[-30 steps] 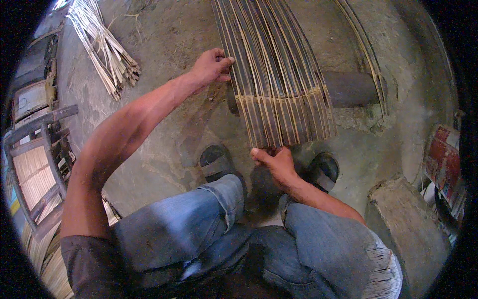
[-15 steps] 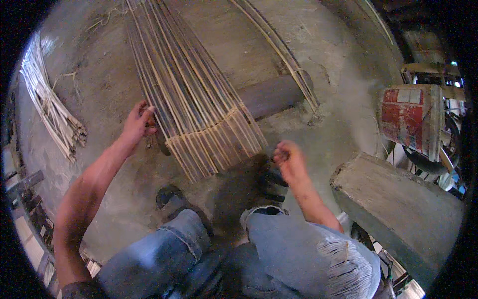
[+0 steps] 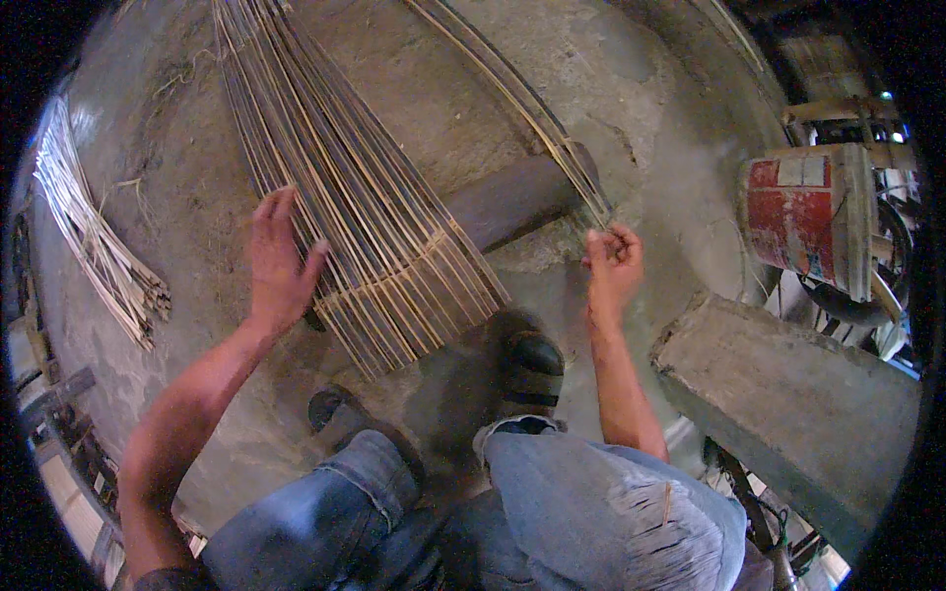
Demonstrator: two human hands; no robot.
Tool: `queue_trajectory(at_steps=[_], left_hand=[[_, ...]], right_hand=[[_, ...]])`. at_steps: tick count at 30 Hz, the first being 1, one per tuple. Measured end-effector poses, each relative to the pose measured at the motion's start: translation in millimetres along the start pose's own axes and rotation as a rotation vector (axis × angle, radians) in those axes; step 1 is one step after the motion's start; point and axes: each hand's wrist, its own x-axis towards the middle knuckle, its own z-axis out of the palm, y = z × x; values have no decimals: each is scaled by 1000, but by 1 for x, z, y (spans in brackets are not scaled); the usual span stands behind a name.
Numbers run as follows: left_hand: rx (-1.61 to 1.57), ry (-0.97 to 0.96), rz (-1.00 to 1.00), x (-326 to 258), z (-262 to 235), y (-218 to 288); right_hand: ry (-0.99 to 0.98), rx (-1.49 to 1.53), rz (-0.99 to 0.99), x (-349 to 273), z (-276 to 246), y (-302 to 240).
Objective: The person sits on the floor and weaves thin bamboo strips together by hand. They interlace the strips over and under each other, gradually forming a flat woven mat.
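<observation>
Pressing the left hand point(image 3: 276, 261), fingers spread flat, on the left edge of the fanned mat of thin bamboo strips point(image 3: 365, 227), gripping nothing. Pinching with the right hand point(image 3: 613, 264) the near end of a loose pair of long bamboo strips point(image 3: 512, 108) just beside the dark round log point(image 3: 507, 202). Risking, by judgement, a slipped strip or sprung weave if the flat palm lifts, since only one pale cross-binding point(image 3: 389, 271) is holding the fan. Lying on the grey concrete floor point(image 3: 631, 89), propped over the log, strips converging near the black shoes point(image 3: 532, 369), splaying away.
</observation>
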Motion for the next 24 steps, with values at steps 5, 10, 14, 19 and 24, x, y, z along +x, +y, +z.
queue_trajectory(at_steps=[5, 10, 14, 19, 24], left_hand=[[11, -241, 278, 3, 1, 32], [132, -392, 427, 12, 13, 42], [138, -417, 419, 13, 15, 43], [136, -417, 418, 13, 17, 41], [143, -406, 430, 15, 18, 42]], right_hand=[[-270, 12, 246, 4, -2, -10], [-400, 404, 728, -8, -5, -9], [-413, 234, 591, -8, -4, -7], [-319, 179, 561, -1, 1, -17], [-188, 604, 719, 34, -2, -24]])
